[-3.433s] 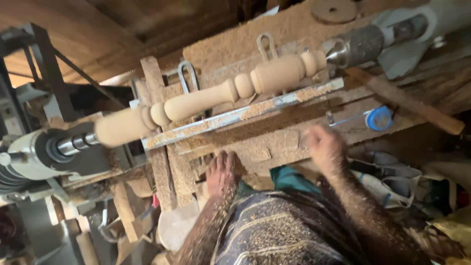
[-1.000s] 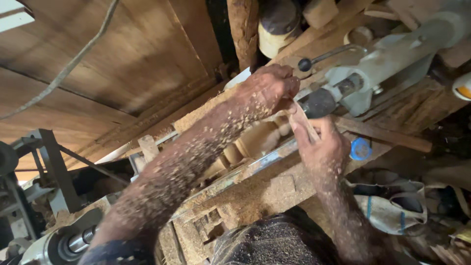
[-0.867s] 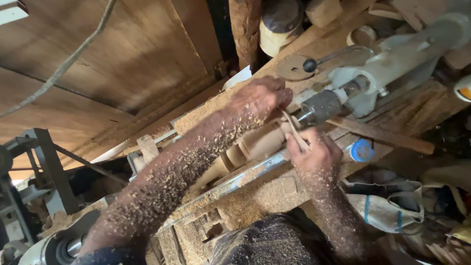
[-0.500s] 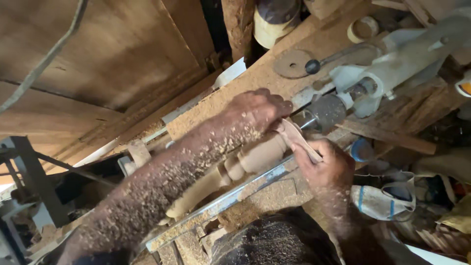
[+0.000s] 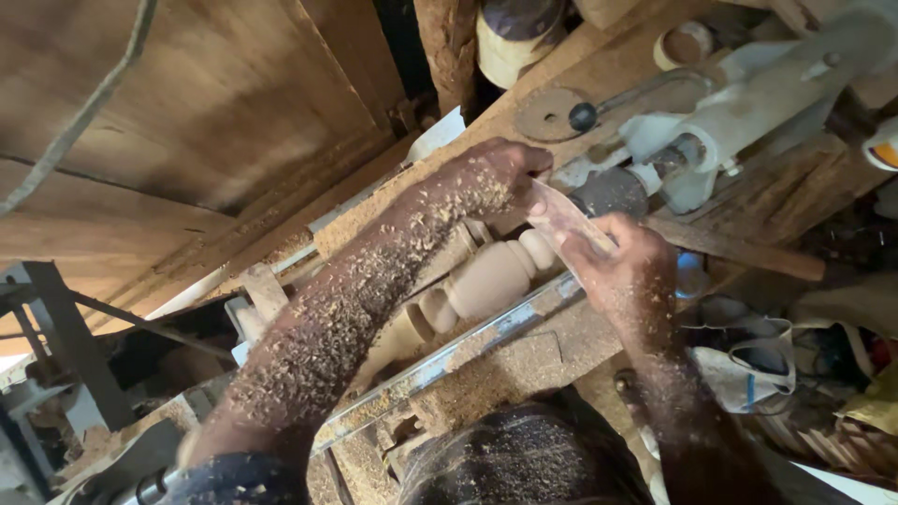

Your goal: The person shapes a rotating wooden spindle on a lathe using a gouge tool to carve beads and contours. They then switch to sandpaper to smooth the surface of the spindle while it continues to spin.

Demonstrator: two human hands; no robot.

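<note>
Your left hand [image 5: 500,178] and right hand [image 5: 622,271] each pinch one end of a worn strip of sandpaper [image 5: 566,217]. The strip lies across the pale turned wooden spindle [image 5: 477,285] mounted on the lathe, above the sawdust-covered metal tool rest [image 5: 449,360].

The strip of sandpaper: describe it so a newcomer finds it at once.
Start at the pale turned spindle on the lathe. Above its right end, the left hand and right hand stretch a thin brownish strip between them: the only flat, flexible thing there.

Round rusty metal disc [image 5: 550,113] lying near the far edge of the sawdust-covered wooden bench [image 5: 486,383], cream cylindrical pot [image 5: 513,39] beyond it, long brown wooden stick [image 5: 739,251] along the right edge, slanted plywood board [image 5: 187,103] behind
</note>
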